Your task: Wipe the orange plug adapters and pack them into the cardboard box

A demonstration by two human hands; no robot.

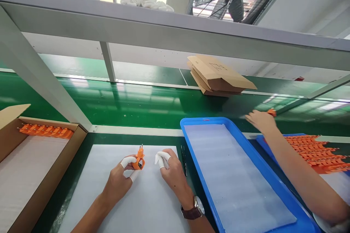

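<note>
Closest to me are my two forearms, a brown-strapped watch [193, 209] on the right wrist, lying over a white foam sheet [153, 204] on the counter [82, 145]. My left hand [120, 180] pinches an orange plug [139, 160] between capped fingertips, prongs pointing up, just above the sheet. My right hand [171, 171] sits just beside it, loosely curled and holding nothing, white cots on two fingers. To my left an open cardboard box [41, 189] holds a row of orange plugs [45, 130] along its far wall. To my right a blue tray [197, 153] lined with foam, and a co-worker's hand [259, 120] reaching across onto the green belt [136, 105], an orange piece at its fingertips. Flat cartons [218, 76] are stacked beyond.
</note>
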